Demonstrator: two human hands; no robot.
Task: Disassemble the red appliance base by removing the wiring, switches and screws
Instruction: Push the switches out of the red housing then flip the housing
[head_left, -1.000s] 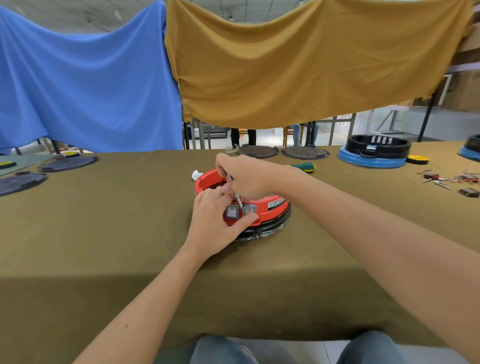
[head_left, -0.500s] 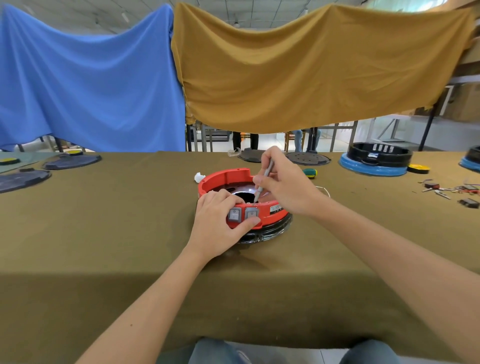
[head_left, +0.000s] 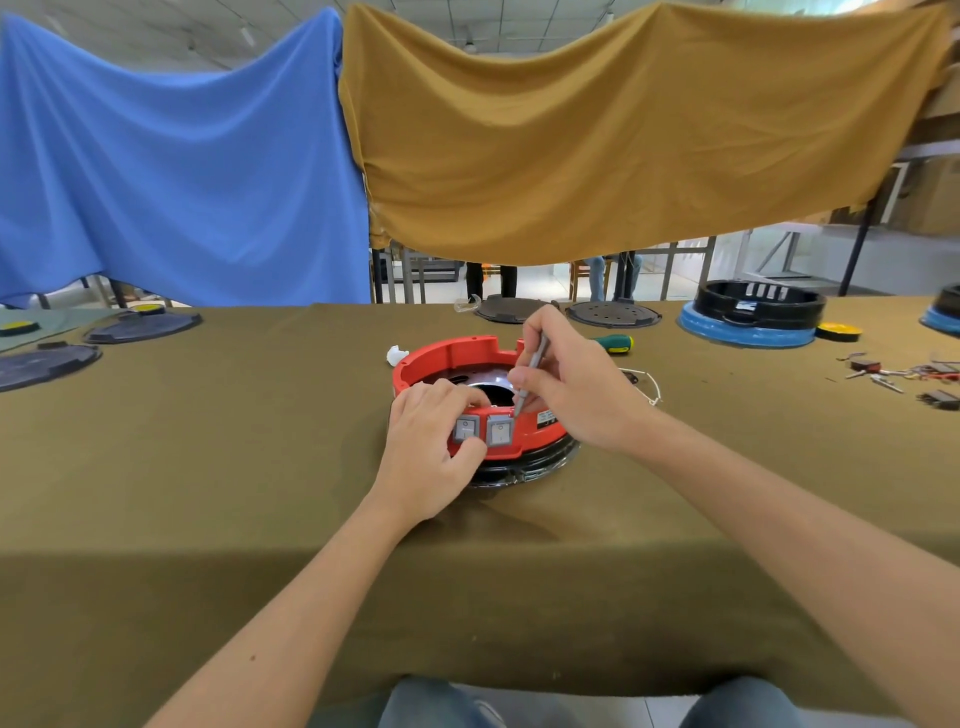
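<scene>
Both forearms reach forward from the near edge of the tabletop (head_left: 208, 467), which is draped in olive cloth, and meet at the red appliance base (head_left: 457, 358) standing near its middle on a black ring.

The left hand (head_left: 426, 457) lies against the near left wall of the base, wrist low. Its fingers (head_left: 452, 392) curl over the red rim while the thumb presses up from below, gripping the wall around the left of two grey rocker switches (head_left: 483, 430) set side by side in the front face.

The right hand (head_left: 576, 389) comes in from the right, above the rim, wrist bent slightly down. Its fingers are closed in a pen-like pinch on a slim grey screwdriver (head_left: 530, 376), whose shaft slants down and left; the tip sits at the rim just above the right switch.

A green-handled screwdriver (head_left: 615, 343) lies behind the right hand, and a thin white wire (head_left: 649, 387) rests on the cloth just right of it.
</scene>
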